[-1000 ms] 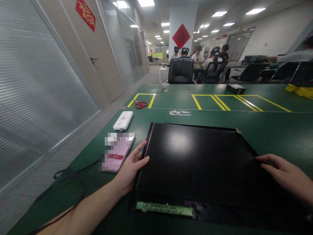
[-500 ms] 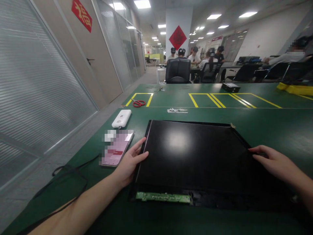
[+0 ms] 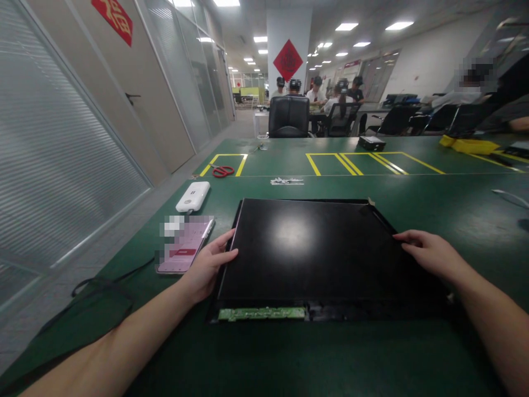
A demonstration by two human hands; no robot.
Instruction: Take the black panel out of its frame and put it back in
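Note:
A black LCD screen panel (image 3: 301, 259) lies face up before me, with a green circuit board (image 3: 260, 313) along its near left edge. My left hand (image 3: 210, 266) grips the panel's left edge, thumb on top and the other fingers at the side, partly hidden. At the right edge, my right hand (image 3: 430, 251) pinches the frame between thumb and fingers. A small pale tab (image 3: 371, 202) sticks up at the far right corner. Whether the panel rests fully on the green table (image 3: 264, 358) I cannot tell.
Left of the panel lie a phone (image 3: 185, 248) with a lit screen, a white power bank (image 3: 193, 197) and a black cable (image 3: 119, 275). Beyond are red-handled scissors (image 3: 223, 171), small white scraps (image 3: 286, 181), a black box (image 3: 371, 143) and a yellow tray (image 3: 469, 145). People sit farther back.
My view has turned slightly right, so everything sits farther left. The panel's near edge has shifted away from me, showing more table in front. Both hands keep their hold.

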